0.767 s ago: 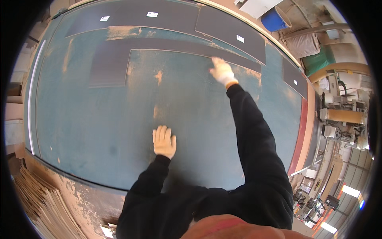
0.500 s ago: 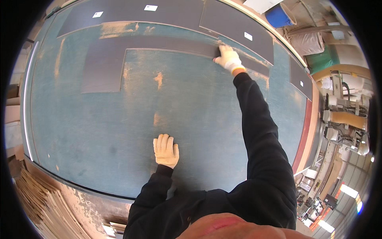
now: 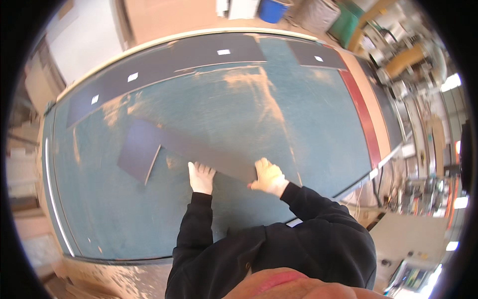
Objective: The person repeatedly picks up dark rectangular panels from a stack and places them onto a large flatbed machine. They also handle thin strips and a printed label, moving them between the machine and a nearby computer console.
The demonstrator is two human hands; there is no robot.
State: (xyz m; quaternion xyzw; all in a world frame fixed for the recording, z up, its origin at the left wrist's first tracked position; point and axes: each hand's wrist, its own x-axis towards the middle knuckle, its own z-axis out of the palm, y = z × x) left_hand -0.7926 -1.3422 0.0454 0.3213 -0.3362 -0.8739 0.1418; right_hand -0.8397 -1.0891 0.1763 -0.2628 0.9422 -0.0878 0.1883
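A dark grey-brown L-shaped panel (image 3: 199, 149) lies slanted on the worn blue-green tabletop (image 3: 239, 114). Its wide block is at the left, and its narrow arm runs toward me on the right. My right hand (image 3: 270, 178), in a pale knit work glove, is closed around the end of the narrow arm. That end is partly hidden by the fingers. My left hand (image 3: 201, 178), gloved too, has its fingers stretched out at the panel's near edge and seems to touch it. The panel is slightly blurred.
Dark panels with small white labels lie along the far edge, one (image 3: 174, 65) long and another (image 3: 316, 55) at the right. A reddish strip (image 3: 361, 119) borders the right side. Beyond the table stand a blue bucket (image 3: 273, 11) and machinery (image 3: 416, 55).
The L-shaped panel has come nearer and turned, its right end swung toward me. My right hand has drawn back from far reach with it. My left hand now meets its edge. The view has turned.
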